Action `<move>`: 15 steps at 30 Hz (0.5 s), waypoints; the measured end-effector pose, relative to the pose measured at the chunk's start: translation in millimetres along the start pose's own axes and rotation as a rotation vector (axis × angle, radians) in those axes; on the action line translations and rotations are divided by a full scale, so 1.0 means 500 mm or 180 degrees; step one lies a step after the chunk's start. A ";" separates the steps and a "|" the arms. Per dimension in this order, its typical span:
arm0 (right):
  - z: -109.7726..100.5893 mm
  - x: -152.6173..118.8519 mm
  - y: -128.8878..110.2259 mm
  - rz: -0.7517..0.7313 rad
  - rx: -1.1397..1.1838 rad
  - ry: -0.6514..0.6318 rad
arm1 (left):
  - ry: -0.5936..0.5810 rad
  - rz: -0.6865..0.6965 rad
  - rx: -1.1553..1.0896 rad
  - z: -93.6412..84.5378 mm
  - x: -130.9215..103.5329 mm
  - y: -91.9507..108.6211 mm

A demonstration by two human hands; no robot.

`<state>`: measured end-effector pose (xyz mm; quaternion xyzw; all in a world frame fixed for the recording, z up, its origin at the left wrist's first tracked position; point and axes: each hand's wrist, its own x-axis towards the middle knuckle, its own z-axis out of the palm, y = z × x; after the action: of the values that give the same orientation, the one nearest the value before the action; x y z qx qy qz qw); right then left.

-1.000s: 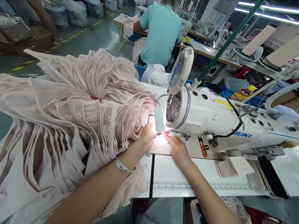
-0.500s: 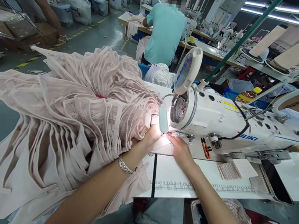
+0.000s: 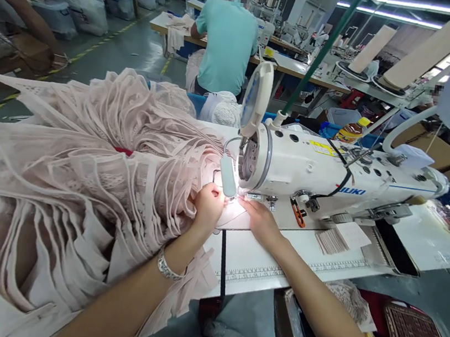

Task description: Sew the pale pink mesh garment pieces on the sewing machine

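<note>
A small pale pink cloth piece [image 3: 233,217] is set under the lamp [image 3: 229,177] at the needle end of the white sewing machine [image 3: 297,162]. The left hand [image 3: 208,206] is curled beside it, but whether cloth is pinched there cannot be told. The right hand [image 3: 261,223] is laid low with its fingers stretched onto the cloth. The piece can be judged light, soft and easily creased, so it is best held flat by its edges. The big cloth heap [image 3: 152,180] is likely floppy, and heavy if lifted whole.
</note>
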<state>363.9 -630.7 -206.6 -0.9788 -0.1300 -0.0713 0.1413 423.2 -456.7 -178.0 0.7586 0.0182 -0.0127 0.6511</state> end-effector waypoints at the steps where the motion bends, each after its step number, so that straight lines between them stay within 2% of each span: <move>1: 0.000 0.000 -0.001 0.0023 -0.0002 -0.0011 | -0.0003 0.0079 0.0162 -0.007 -0.007 0.004; 3: -0.001 0.001 -0.004 0.0069 0.0008 -0.0065 | -0.0178 0.0481 0.0735 -0.018 -0.027 0.010; 6: -0.005 0.002 -0.011 0.0167 0.0025 -0.0167 | -0.0876 0.1740 0.2448 -0.026 -0.062 0.004; 8: -0.008 0.002 -0.015 0.0243 0.0037 -0.0223 | -0.1134 0.2409 0.3347 -0.023 -0.078 -0.009; 10: -0.010 0.002 -0.019 0.0274 0.0065 -0.0247 | -0.1139 0.2797 0.3729 -0.017 -0.084 -0.025; 15: -0.012 0.002 -0.019 0.0276 0.0184 -0.0279 | -0.0930 0.3507 0.3681 -0.005 -0.079 -0.061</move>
<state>361.5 -623.6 -198.1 -0.9812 -0.0955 -0.0184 0.1666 382.2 -449.8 -206.0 0.8658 -0.4525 0.2034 0.0646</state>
